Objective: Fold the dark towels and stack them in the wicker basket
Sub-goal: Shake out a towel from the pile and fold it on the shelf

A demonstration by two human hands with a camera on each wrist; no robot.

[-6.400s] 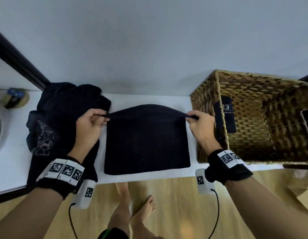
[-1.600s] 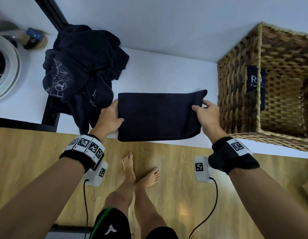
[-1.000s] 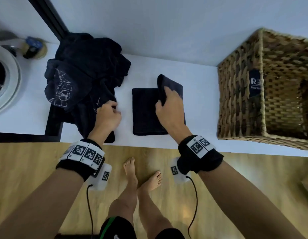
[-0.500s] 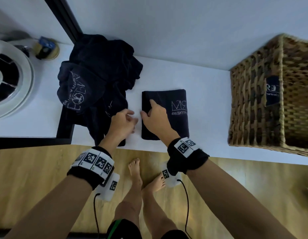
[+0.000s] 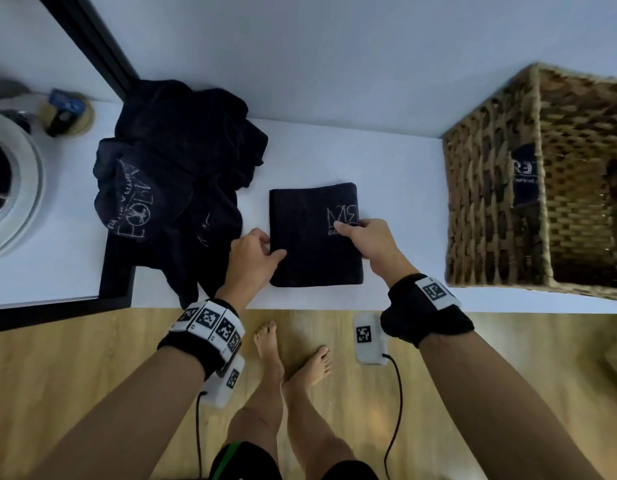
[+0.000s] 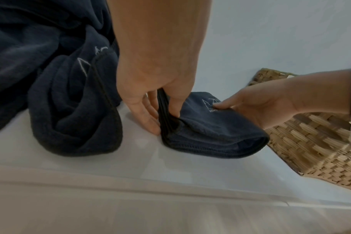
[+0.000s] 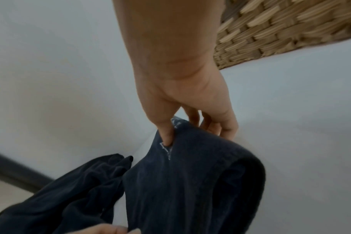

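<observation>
A dark towel (image 5: 314, 244), folded into a small rectangle with white lettering up, lies on the white shelf (image 5: 397, 188). My left hand (image 5: 272, 245) pinches its left edge, thumb on top and fingers at the stacked layers (image 6: 164, 120). My right hand (image 5: 350, 226) pinches the right edge by the lettering, thumb on top and fingers curled past the edge (image 7: 188, 136). A heap of unfolded dark towels (image 5: 175, 188) lies to the left. The wicker basket (image 5: 480, 216) stands at the right, with a dark labelled cloth (image 5: 523, 174) hanging over its rim.
A white round appliance (image 5: 16, 188) and a small round object (image 5: 66, 114) sit at the far left. A black frame (image 5: 116, 282) runs under the heap. The shelf's front edge is just behind my wrists, with wooden floor and bare feet below.
The towel was folded over from right to left. My right hand has since slid from the towel's left side to its right edge, and my left hand has taken hold of the left edge.
</observation>
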